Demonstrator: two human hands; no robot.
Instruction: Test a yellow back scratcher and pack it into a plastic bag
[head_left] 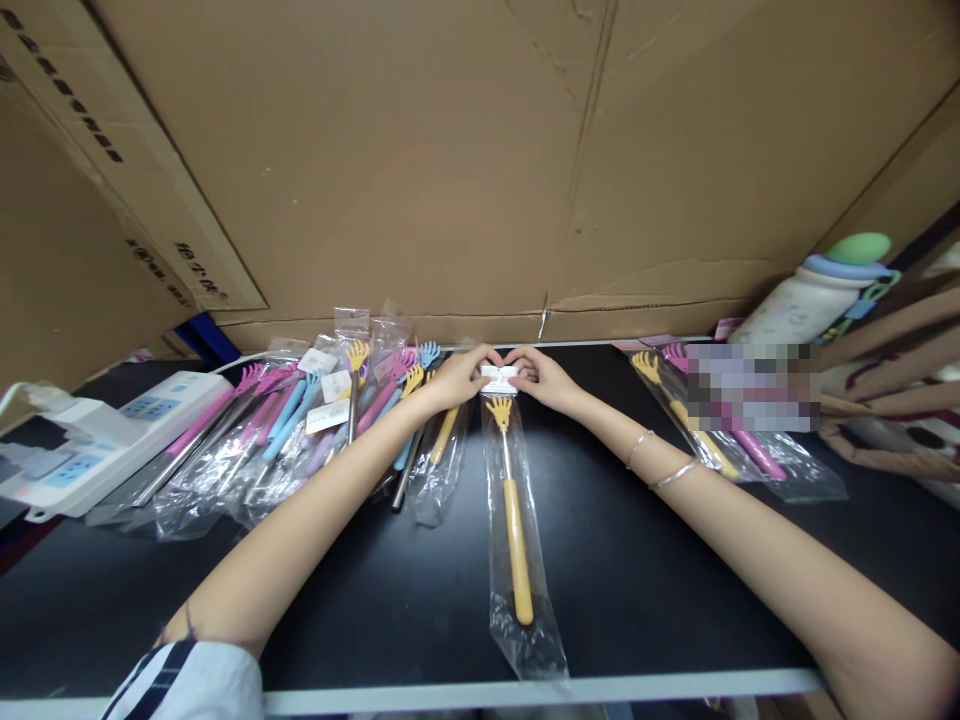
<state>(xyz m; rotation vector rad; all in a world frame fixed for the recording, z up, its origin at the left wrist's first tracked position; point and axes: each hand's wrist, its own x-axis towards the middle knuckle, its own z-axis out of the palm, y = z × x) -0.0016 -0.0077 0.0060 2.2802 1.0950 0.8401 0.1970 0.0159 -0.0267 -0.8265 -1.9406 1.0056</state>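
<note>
A yellow back scratcher (515, 535) lies in a clear plastic bag (525, 620) on the black table (637, 580), its hand-shaped head pointing away from me. My left hand (461, 377) and my right hand (544, 379) meet at the bag's far end. Both pinch the white label (499, 379) at its top, fingers closed on it from either side. Two thin bracelets sit on my right wrist.
A pile of bagged scratchers (300, 420) in pink, blue and yellow lies at the left, beside a white power strip (97, 440). Two more bagged ones (720, 440) lie at the right, near a bottle (817, 290). A cardboard wall (450, 160) stands behind.
</note>
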